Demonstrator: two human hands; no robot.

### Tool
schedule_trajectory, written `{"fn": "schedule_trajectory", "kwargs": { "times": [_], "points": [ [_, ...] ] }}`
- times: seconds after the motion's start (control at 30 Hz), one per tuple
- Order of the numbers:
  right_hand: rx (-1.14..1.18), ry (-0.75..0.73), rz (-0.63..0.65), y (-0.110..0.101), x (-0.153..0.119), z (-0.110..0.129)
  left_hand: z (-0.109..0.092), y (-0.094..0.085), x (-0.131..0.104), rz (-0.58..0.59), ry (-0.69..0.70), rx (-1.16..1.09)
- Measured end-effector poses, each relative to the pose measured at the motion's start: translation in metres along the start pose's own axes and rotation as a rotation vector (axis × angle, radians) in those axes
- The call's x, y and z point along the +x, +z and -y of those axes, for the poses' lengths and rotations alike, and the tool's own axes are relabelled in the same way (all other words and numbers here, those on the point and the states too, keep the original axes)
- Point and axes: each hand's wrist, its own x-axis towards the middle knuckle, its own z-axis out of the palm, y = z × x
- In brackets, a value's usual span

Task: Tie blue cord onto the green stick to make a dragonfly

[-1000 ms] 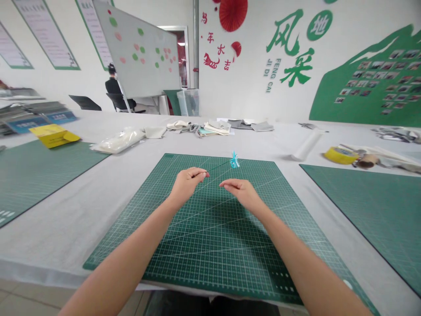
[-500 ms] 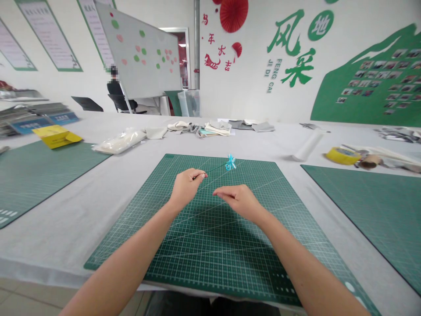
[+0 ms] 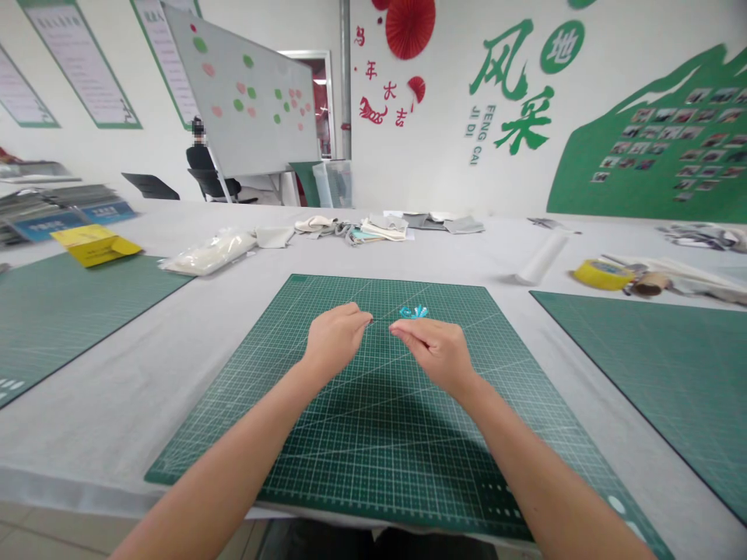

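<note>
A small blue, shiny flower-like ornament [image 3: 414,312] on a thin dark stem shows just beyond my right fingertips, over the green cutting mat [image 3: 373,482]. My left hand [image 3: 337,338] is closed in a pinch on the stem, left of the ornament. Fingers pressed together, my right hand [image 3: 435,348] pinches at the stem near the ornament; its grip there is partly hidden. A short gap separates the two hands, both raised over the mat.
Other green mats lie left [image 3: 87,311] and right [image 3: 654,373]. Around them are a yellow packet [image 3: 96,245], a plastic bag [image 3: 208,252], cloth pieces [image 3: 382,227], yellow tape [image 3: 603,274] and a white roll [image 3: 542,259]. A person [image 3: 200,155] sits far back.
My right hand has risen to the stem, close to my left hand. The blue ornament has come lower, now just behind my right fingers. The view has shifted slightly.
</note>
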Motion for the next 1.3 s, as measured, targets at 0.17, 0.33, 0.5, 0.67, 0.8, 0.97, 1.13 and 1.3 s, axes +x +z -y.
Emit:
{"fn": "schedule_trajectory", "kwargs": {
  "times": [0.17, 0.33, 0.5, 0.67, 0.8, 0.97, 1.13, 1.3],
  "points": [
    [-0.086, -0.01, -0.113, -0.008, 0.002, -0.003, -0.002, -0.006, 0.001, 0.059, 0.123, 0.057],
    [-0.095, 0.002, -0.113, -0.011, 0.003, -0.004, -0.007, -0.011, 0.002, 0.139, 0.234, 0.052],
    [-0.009, 0.136, -0.096, -0.017, 0.006, -0.013, -0.008, -0.014, 0.003, 0.222, 0.289, -0.129],
    [0.143, 0.327, 0.025, -0.02, 0.008, -0.032, -0.009, -0.02, 0.003, 0.348, 0.278, -0.504],
    [0.24, 0.433, 0.068, -0.012, 0.006, -0.046, -0.008, -0.025, 0.005, 0.356, 0.17, -0.784],
    [0.228, 0.44, 0.101, -0.001, 0.002, -0.048, -0.005, -0.023, 0.008, 0.219, -0.023, -0.91],
    [0.125, 0.36, 0.13, 0.004, 0.0, -0.036, -0.001, -0.015, 0.01, 0.046, -0.291, -1.032],
    [0.047, 0.248, 0.175, 0.008, -0.001, -0.024, 0.003, -0.009, 0.012, -0.037, -0.492, -1.053]
  ]
}}
